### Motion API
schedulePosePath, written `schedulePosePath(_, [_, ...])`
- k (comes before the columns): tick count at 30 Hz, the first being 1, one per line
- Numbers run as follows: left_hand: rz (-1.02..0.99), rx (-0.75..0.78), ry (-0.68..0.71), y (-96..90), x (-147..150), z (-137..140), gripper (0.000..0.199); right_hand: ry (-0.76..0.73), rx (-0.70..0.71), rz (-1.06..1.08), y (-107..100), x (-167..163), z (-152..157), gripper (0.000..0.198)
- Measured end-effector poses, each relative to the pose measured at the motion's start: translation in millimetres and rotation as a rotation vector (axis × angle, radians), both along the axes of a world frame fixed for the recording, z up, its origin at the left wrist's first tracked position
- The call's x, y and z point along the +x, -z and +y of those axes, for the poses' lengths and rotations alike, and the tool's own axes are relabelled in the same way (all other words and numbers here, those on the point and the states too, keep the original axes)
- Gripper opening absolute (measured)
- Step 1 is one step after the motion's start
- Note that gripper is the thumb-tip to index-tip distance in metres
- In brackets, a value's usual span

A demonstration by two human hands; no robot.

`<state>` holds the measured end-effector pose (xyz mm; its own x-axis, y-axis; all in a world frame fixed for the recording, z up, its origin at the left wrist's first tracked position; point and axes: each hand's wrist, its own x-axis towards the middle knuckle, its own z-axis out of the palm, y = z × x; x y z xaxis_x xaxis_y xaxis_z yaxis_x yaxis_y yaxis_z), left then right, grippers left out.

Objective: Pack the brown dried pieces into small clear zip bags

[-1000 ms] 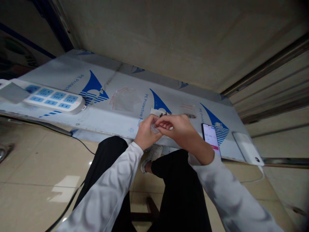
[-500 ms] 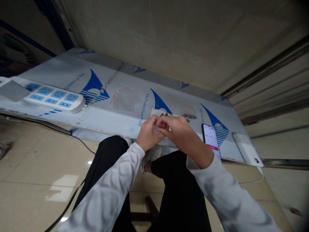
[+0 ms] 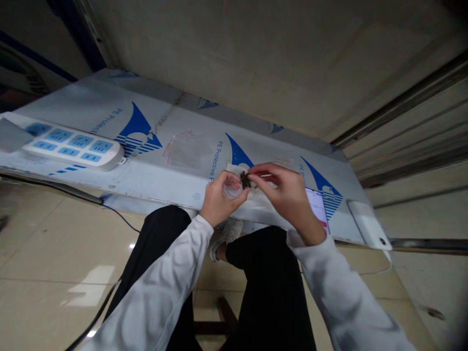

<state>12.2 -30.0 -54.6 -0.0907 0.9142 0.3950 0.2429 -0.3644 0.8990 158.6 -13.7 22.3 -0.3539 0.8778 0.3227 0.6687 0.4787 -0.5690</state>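
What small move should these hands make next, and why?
Perhaps the right hand should bring some dark pieces to the clear plastic: it is right at those pieces, and the left hand holds the plastic close beside them.

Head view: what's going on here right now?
Someone's left hand holds clear plastic, apparently a small bag. The right hand is at a cluster of small dark pieces; whether it grips any is unclear. Clear bags lie on the bench to the left, and a partly hidden phone to the right.
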Motion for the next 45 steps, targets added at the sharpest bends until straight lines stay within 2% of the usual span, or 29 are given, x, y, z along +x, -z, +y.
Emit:
schedulePosePath(2, [-0.031, -0.004, -0.037, 1.1, -2.1, 2.3, 0.025, 0.18, 0.011, -0.015, 16.4, 22.3, 11.3, 0.013])
schedulePosePath(4, [-0.049, -0.008, -0.063, 2.2, -4.2, 4.1, 0.025, 0.257, -0.022, -0.131, 39.6, 42.9, 20.0, 0.015])
schedulePosePath(8, [-0.092, -0.028, -0.073, 4.4, -5.8, 5.6, 0.024, 0.22, -0.085, -0.317, 81.9, 61.9, 22.9, 0.021])
schedulePosePath(12, [-0.193, -0.079, -0.045, 4.4, -6.8, 6.9, 0.026, 0.234, -0.055, -0.357, 94.0, 60.7, 19.0, 0.022])
schedulePosePath(19, [-0.751, -0.348, 0.275, -1.6, -19.6, 15.2, 0.019, 0.223, -0.03, -0.41, 86.5, 64.4, 20.5, 0.02])
schedulePosePath(22, [-0.916, -0.417, 0.394, -4.7, -23.1, 15.2, 0.019, 0.243, 0.004, -0.292, 75.4, 60.5, 13.9, 0.019])
schedulePosePath(26, [-1.006, -0.536, 0.591, -9.2, -22.9, 11.1, 0.025, 0.274, 0.011, 0.084, 35.4, 35.5, -3.8, 0.021])
schedulePosePath(28, [-0.999, -0.569, 0.72, -10.7, -22.1, 8.8, 0.028, 0.218, 0.014, 0.229, 12.0, 16.5, -11.2, 0.021])
schedulePosePath(31, [-0.981, -0.607, 0.875, -11.4, -21.5, 5.6, 0.03, 0.102, -0.018, 0.292, -10.7, -10.9, -15.5, 0.021])
schedulePosePath(33, [-0.976, -0.63, 0.91, -11.1, -21.6, 3.7, 0.031, 0.016, -0.063, 0.226, -15.2, -23.6, -15.2, 0.017])
schedulePosePath(36, [-0.955, -0.64, 0.882, -9.6, -22.0, 1.6, 0.032, -0.115, -0.121, 0.046, -14.6, -32.1, -15.4, 0.009])
schedulePosePath(41, [-0.875, -0.625, 0.875, -6.3, -21.3, 0.6, 0.026, -0.251, -0.127, -0.04, -14.9, -26.9, -17.1, 0.014])
schedulePosePath(43, [-0.876, -0.623, 0.891, -6.0, -21.2, 1.4, 0.027, -0.217, -0.109, 0.01, -10.7, -18.1, -12.8, 0.015])
schedulePosePath(45, [-0.899, -0.625, 0.906, -6.8, -21.7, 3.0, 0.03, -0.079, -0.071, 0.049, 1.2, -4.4, -4.1, 0.018])
